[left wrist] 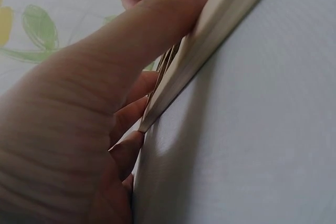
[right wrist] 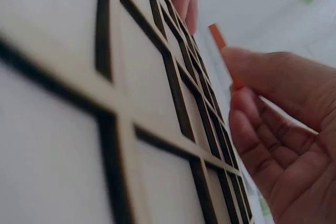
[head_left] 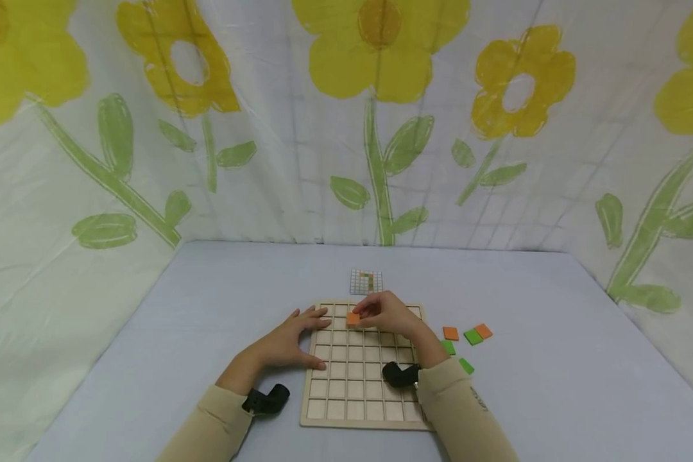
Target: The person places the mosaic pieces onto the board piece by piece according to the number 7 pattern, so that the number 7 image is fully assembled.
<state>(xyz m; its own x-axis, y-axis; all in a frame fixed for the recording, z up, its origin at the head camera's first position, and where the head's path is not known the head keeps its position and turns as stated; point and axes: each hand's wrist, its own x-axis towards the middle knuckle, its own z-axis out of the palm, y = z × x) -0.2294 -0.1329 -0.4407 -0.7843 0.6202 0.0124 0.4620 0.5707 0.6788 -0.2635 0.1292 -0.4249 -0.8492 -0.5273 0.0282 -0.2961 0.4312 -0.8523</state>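
A square wooden grid board [head_left: 337, 388] lies on the table, its thin raised strips forming rows of cells. My right hand [head_left: 389, 314] pinches an orange square tile [head_left: 353, 319] between thumb and fingers over the board's upper left cells. In the right wrist view the orange tile [right wrist: 224, 55] is held on edge, apart from the grid strips. My left hand [head_left: 289, 340] rests along the board's left edge, fingers spread and thumb on the frame. The left wrist view shows the thumb [left wrist: 157, 19] lying over the board's rim [left wrist: 184, 69].
Right of the board lie loose tiles: an orange tile [head_left: 450, 333], another orange tile [head_left: 483, 331], a green tile [head_left: 473, 337] touching it, and more green ones partly behind the right arm. Beyond the board sits a small pattern card [head_left: 358, 282]. A flowered curtain [head_left: 300, 192] hangs behind the table.
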